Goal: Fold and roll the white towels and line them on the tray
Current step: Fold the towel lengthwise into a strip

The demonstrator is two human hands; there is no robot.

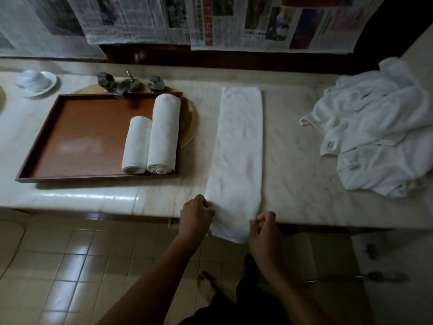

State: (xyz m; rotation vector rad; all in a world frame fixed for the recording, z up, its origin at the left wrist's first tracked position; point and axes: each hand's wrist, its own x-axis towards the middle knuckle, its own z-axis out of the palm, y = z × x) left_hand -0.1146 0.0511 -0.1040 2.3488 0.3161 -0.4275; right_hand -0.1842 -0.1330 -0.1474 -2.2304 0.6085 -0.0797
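While you lean over the counter edge, the curled fingers (pixel 207 206) of your left hand (pixel 196 213) pinch the near left corner of the long white towel folded into a narrow strip (pixel 239 146), and your right hand (pixel 264 227) has its fingertips bunched together on the near right corner, nipping the cloth there. That near end droops just over the front lip of the pale marble counter (pixel 293 160), and the rest of the strip runs flat and straight away from you towards the back wall. Off to your left sits the brown wooden rectangular tray (pixel 70 127), and at its right side two rolls lie touching side by side: the short rolled white towel (pixel 137 144) and, right of it, the longer rolled white towel (pixel 164 132). Behind the tray stand chrome tap fittings (pixel 127 84), with a white cup on a saucer (pixel 36 82) further left. Well off to your right, the heap of loose white towels (pixel 379 132) lies crumpled on the marble.
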